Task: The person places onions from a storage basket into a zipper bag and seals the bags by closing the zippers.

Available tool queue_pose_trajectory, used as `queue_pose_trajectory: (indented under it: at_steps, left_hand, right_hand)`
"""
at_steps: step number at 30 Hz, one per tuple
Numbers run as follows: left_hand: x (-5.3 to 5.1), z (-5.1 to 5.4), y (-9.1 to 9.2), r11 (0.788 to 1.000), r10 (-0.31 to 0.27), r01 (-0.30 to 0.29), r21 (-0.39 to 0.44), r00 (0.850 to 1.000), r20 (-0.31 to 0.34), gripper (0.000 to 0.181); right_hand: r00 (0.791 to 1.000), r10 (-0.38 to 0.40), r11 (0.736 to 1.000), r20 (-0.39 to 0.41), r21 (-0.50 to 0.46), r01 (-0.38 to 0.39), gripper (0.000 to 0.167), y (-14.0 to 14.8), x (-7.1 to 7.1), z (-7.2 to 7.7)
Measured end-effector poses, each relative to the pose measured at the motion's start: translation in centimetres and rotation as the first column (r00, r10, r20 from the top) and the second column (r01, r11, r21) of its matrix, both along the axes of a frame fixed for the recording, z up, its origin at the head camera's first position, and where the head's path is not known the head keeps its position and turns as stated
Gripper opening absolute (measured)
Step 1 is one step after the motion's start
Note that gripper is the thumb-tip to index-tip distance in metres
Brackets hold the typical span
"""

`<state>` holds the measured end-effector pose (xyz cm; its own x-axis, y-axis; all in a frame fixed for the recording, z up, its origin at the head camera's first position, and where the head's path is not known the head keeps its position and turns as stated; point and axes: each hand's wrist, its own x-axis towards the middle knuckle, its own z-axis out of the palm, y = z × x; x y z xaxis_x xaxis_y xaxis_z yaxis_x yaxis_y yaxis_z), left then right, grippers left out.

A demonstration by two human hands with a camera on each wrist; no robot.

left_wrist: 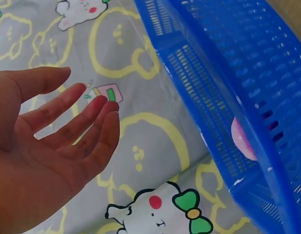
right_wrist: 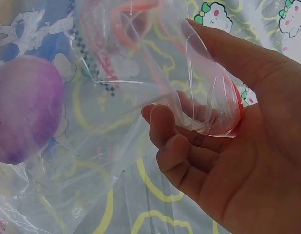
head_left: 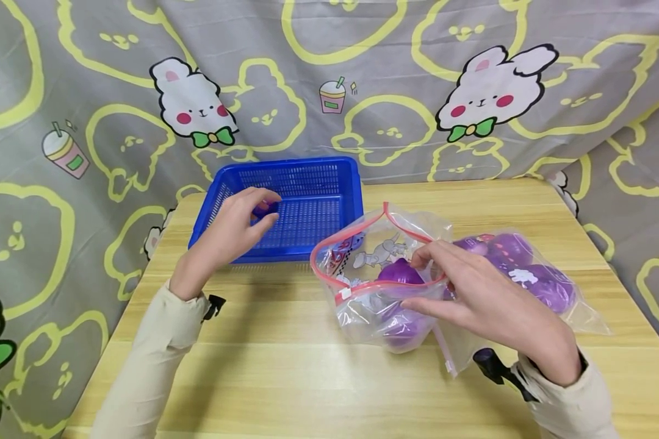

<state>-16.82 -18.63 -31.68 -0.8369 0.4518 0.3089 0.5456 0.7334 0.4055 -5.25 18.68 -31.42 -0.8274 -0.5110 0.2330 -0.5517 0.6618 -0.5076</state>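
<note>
My left hand (head_left: 233, 222) hovers above the left part of the blue basket (head_left: 325, 241). Its fingers are loosely bent and nothing is between them. Below that hand, a purple and pink round item (head_left: 263, 209) lies in the basket, partly covered by the fingers. My right hand (head_left: 483, 292) holds the right side of a clear zip bag (head_left: 357, 311) by its red-edged rim. In the right wrist view, the plastic passes between thumb and curled fingers. The bag's mouth gapes, and a purple onion-shaped item (head_left: 399, 273) shows inside, with more purple lower down.
Another clear bag (head_left: 573, 314) with several purple items (head_left: 549, 289) lies to the right, partly behind my right hand. Everything rests on a light wooden table (head_left: 285, 378). A grey patterned cloth (head_left: 318, 134) hangs behind and along both sides.
</note>
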Motion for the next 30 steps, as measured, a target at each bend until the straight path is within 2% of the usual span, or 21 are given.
queue_pose_trajectory:
  at_steps: [7, 17, 22, 30]
  left_hand:
    - [-2.2, 0.7, 0.1, 1.000, 0.019, -0.018, -0.020, 0.997, 0.070, 0.022]
    - [-5.9, 1.4, 0.2, 0.992, 0.080, -0.066, -0.105, 0.988, 0.133, 0.026]
    - [-7.4, 1.2, 0.7, 0.975, 0.105, -0.069, -0.210, 0.980, 0.166, 0.029]
    - [-10.0, 0.6, 1.0, 0.940, 0.155, -0.068, -0.334, 0.958, 0.242, 0.031]
  right_hand:
    - [1.000, 0.000, 1.000, -0.009, -0.002, 0.000, 0.040, 0.1, 0.0, -0.1]
    - [1.000, -0.002, 1.000, -0.014, -0.003, 0.002, 0.039, 0.3, -0.1, 0.0]
    - [1.000, 0.004, 1.000, -0.025, -0.005, -0.004, 0.038, 0.3, -0.1, -0.1]
    - [1.000, -0.003, 1.000, -0.008, -0.004, 0.003, 0.038, 0.4, -0.1, 0.0]
